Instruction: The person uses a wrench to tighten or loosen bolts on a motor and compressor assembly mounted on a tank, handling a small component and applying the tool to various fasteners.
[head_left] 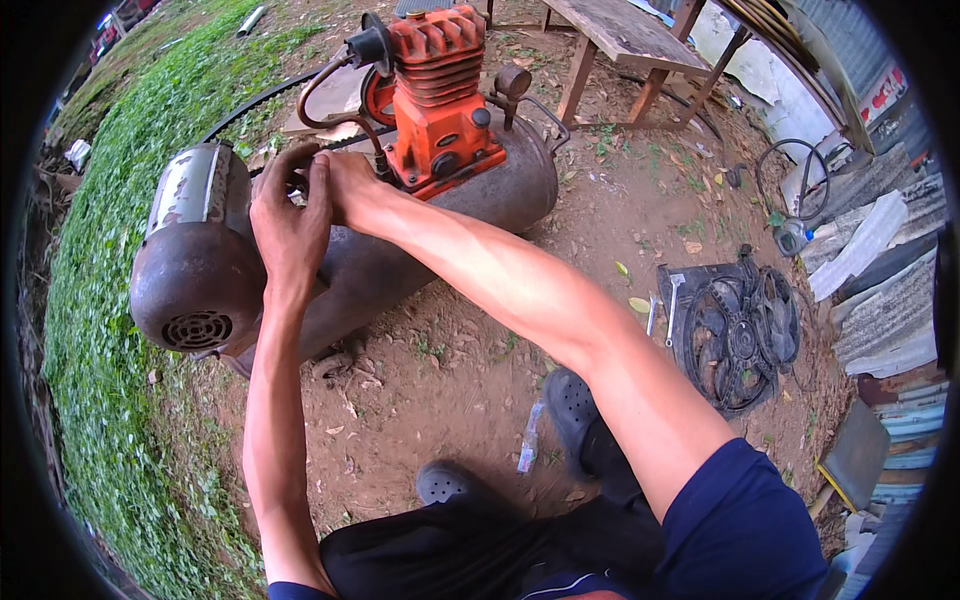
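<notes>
2 hands (290, 215) sit close together beside the motor (195, 250), arms (500, 275) outstretched.

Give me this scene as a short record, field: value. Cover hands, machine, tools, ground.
left hand: bare, beside the silver-and-brown cylindrical motor; grip unclear
right hand: bare, between motor and finned orange metal pump; grip unclear
machine: motor and pump above a dark cylindrical metal tank
tools: two slim silver metal wrenches at the left edge of a black round-bladed fan assembly
near feet: clear plastic item between dark grey perforated clogs
ground: brown leaf-strewn dirt; green grass at left
</notes>
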